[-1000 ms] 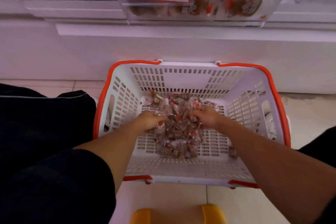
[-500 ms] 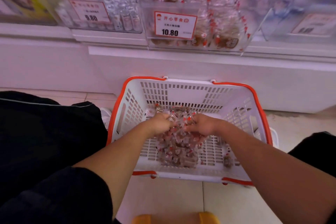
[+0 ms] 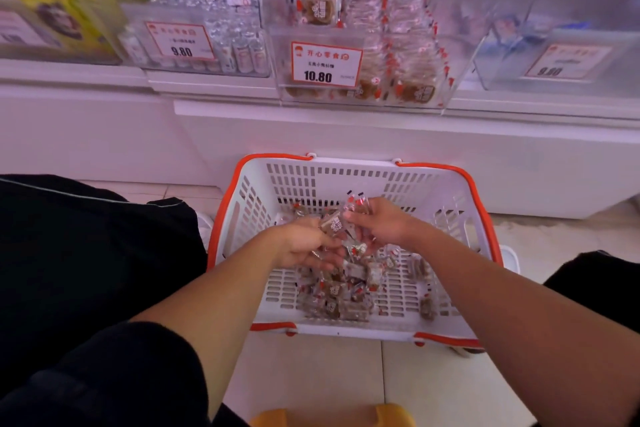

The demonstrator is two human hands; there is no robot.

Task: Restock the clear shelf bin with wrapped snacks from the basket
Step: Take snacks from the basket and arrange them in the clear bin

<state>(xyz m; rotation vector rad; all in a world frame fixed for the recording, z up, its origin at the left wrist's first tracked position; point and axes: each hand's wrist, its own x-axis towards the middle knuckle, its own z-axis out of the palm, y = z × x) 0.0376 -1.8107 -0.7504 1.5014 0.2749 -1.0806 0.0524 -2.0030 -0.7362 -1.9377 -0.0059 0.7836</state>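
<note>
- We see a shop aisle with a pale tiled floor [image 3: 433, 388]; a white shelf [image 3: 346, 121] runs across the far side.
- On the shelf stand four clear containers in a row, and we can read three price cards: 9.80, 10.80 and 9.80.
- The clear shelf bin [image 3: 360, 45] with the 10.80 card [image 3: 326, 62] is partly filled with wrapped snacks in upright rows.
- One white basket [image 3: 346, 177] with an orange rim sits on the floor just below this bin.
- A loose heap of wrapped snacks [image 3: 346, 295] lies on the basket bottom; we cannot count them, they are too many and blurred.
- Two bare hands are above the heap. The left hand [image 3: 304, 246] curls its grip around some snacks.
- The right hand [image 3: 381, 222] pinches several snacks, raised a little over the pile.
- One yellow object [image 3: 332, 416] shows at the bottom edge.
</note>
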